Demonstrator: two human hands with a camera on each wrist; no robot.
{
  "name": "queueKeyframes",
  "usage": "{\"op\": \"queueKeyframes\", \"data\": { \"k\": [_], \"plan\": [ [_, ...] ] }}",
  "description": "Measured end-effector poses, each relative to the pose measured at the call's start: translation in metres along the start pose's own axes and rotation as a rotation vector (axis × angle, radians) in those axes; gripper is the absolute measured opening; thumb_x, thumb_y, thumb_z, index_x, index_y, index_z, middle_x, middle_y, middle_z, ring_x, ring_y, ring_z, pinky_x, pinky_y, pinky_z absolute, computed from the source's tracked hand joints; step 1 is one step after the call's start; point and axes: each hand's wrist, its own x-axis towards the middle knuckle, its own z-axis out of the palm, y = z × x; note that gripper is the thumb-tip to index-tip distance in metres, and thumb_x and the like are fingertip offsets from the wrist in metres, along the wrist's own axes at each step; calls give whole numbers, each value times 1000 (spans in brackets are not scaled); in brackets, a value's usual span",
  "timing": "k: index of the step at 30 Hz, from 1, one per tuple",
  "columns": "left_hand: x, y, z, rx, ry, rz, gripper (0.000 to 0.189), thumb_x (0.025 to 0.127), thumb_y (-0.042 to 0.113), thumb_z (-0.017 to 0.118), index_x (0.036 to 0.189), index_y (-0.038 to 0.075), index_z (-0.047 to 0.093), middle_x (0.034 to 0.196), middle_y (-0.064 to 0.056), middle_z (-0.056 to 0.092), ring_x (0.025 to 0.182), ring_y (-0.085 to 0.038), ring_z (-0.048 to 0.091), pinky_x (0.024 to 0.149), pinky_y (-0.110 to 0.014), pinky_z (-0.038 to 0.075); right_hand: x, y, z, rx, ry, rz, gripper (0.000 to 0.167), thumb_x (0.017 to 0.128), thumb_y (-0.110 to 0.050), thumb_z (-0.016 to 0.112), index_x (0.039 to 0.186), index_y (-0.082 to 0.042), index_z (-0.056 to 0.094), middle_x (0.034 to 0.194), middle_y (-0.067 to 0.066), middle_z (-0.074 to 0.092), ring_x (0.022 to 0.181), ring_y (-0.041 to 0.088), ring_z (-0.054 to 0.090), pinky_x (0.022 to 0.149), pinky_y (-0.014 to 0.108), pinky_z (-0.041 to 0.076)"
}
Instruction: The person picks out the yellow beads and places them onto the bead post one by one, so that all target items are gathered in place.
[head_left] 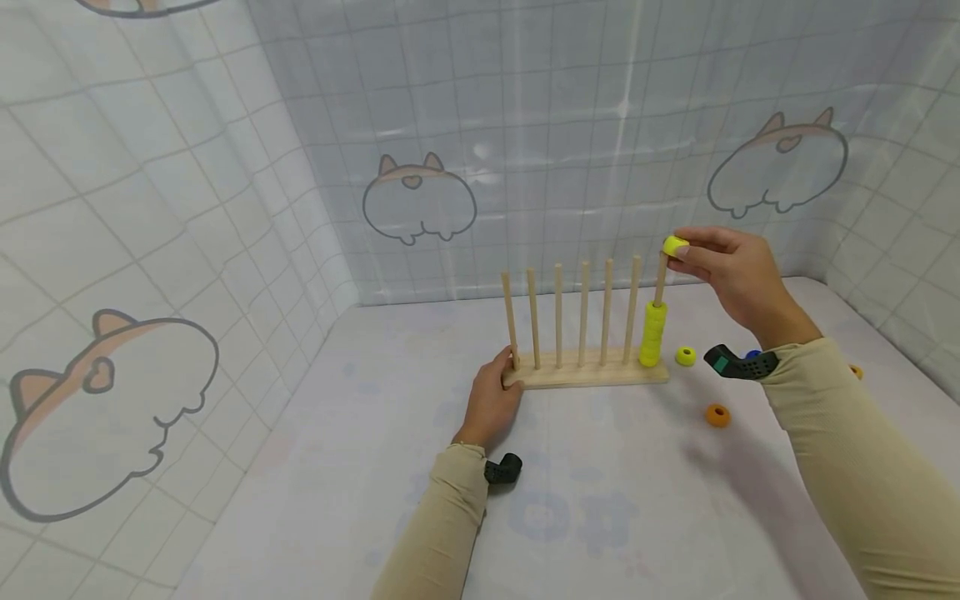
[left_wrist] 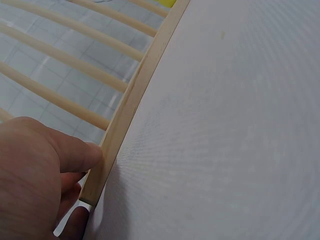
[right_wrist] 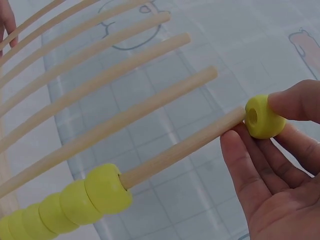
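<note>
A wooden peg rack with several upright pegs stands on the table. Yellow beads are stacked on its rightmost peg. My right hand pinches another yellow bead between thumb and fingers, right at the tip of that peg; in the right wrist view the bead's hole faces the peg end, beside it rather than around it. My left hand grips the left end of the rack's base, thumb on the front edge, other fingers partly hidden behind.
A loose yellow bead lies right of the base, and an orange bead lies nearer the front. A blue bead and another orange bead are partly hidden by the right wrist and sleeve. A tiled-pattern wall rises behind.
</note>
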Motion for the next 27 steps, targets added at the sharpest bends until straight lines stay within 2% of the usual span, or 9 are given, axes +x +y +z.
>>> {"op": "queueKeyframes", "data": {
  "k": [7, 17, 23, 27],
  "plan": [
    [0, 1, 0, -5, 2, 8, 64, 93, 3, 61, 153, 8, 41, 135, -13, 60, 129, -27, 49, 107, -42, 43, 0, -3, 4, -97, 16, 20, 49, 95, -13, 71, 133, 11, 55, 117, 7, 62, 101, 15, 67, 88, 18, 53],
    [1, -1, 0, -7, 8, 34, 63, 93, 1, 61, 152, 6, 42, 133, -15, 61, 127, -28, 51, 106, -43, 43, 0, -3, 5, -151, 17, 20, 48, 95, -15, 71, 135, 8, 57, 119, 7, 62, 103, 16, 66, 88, 18, 53],
    [2, -2, 0, -6, 7, 27, 63, 92, 2, 62, 152, 7, 43, 133, -13, 61, 128, -27, 50, 108, -42, 42, 1, -3, 5, -177, 5, 21, 46, 95, -16, 71, 134, 4, 59, 119, 6, 63, 104, 15, 65, 88, 17, 52],
    [1, -2, 0, -4, 8, 22, 63, 93, 2, 62, 152, 7, 43, 133, -13, 61, 128, -27, 50, 107, -42, 42, 1, -3, 5, -205, -7, 15, 48, 96, -16, 69, 136, 7, 56, 119, 6, 63, 105, 15, 65, 89, 17, 52]
  ]
}}
